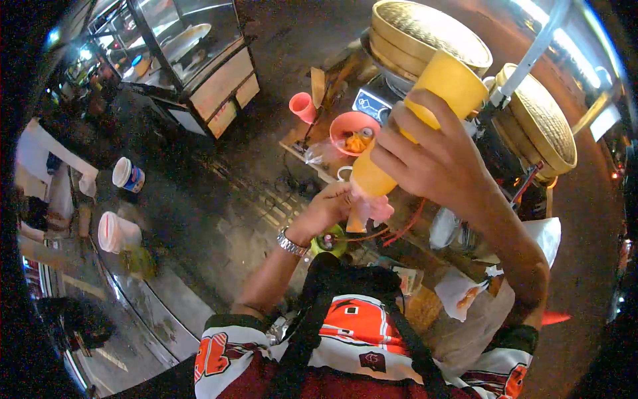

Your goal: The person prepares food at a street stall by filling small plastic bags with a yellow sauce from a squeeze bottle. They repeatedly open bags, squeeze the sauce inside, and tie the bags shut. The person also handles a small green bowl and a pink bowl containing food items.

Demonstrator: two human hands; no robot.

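Note:
A long yellow tube-shaped container [443, 85] slants down to the left, with the fingers of my right hand [428, 144] wrapped around its middle. Beneath its lower end, my left hand [326, 207] pinches a thin, pinkish plastic bag [371, 207] that shows an orange patch. Whether anything is passing from the container into the bag is hidden. Just behind my hands, a pink bowl [344, 124] holds an orange cloth-like item and a small can-like object. Below my left wrist is a green container [329, 242].
Large round bamboo steamers [398, 45] stand at the back, with another bamboo steamer [536, 124] at right beside a metal pole [533, 55]. A pink cup [302, 107] sits near the cart's edge. Buckets [119, 232] stand on the left; a glazed food cart [214, 95] is beyond.

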